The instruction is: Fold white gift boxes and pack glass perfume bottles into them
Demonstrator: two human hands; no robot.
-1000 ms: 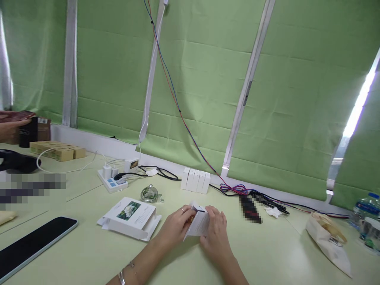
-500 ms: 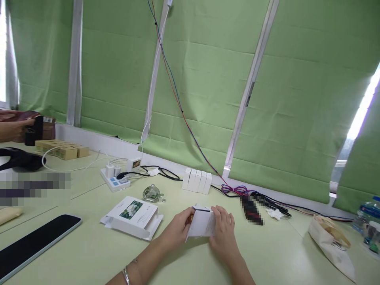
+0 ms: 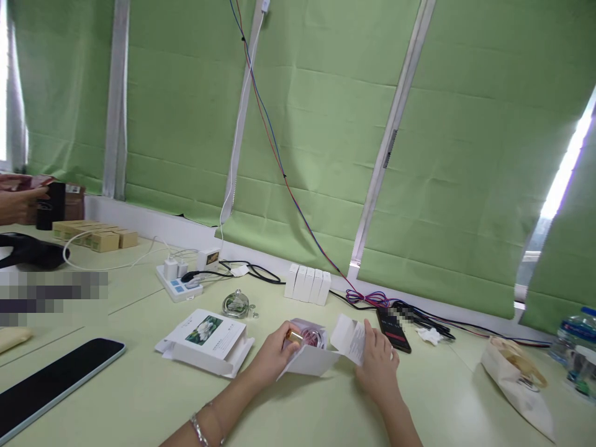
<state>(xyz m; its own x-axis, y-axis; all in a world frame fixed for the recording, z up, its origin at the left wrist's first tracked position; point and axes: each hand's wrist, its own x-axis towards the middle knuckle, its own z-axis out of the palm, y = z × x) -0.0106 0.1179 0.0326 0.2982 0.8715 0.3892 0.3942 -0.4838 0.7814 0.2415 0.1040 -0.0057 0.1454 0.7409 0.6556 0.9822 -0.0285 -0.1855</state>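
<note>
My left hand (image 3: 274, 355) is closed at the left side of an opened white carton (image 3: 307, 360), its fingers against the gold cap (image 3: 294, 336) of a round glass bottle (image 3: 313, 338) with pink inside. The bottle lies within the carton walls. My right hand (image 3: 379, 360) pinches a white printed flap (image 3: 348, 338) to the right of the carton; whether the flap is joined to it I cannot tell. Left of my hands rests a white box (image 3: 207, 338) with a flower picture, its end open. Behind that box stands a clear round glass bottle (image 3: 236, 305) beside small round pieces.
Several small white boxes (image 3: 307, 284) stand in a row near the wall. A power strip (image 3: 179, 288), cables, a phone (image 3: 393, 330), a cloth bag (image 3: 516, 388) and a water bottle (image 3: 577, 332) are around. A large dark tablet-like slab (image 3: 60, 388) lies front left. Another person's hand (image 3: 21, 202) shows far left.
The carton has been opened out and the gold-capped bottle inside now shows. My right hand has moved right with the white flap, while my left hand has shifted slightly left.
</note>
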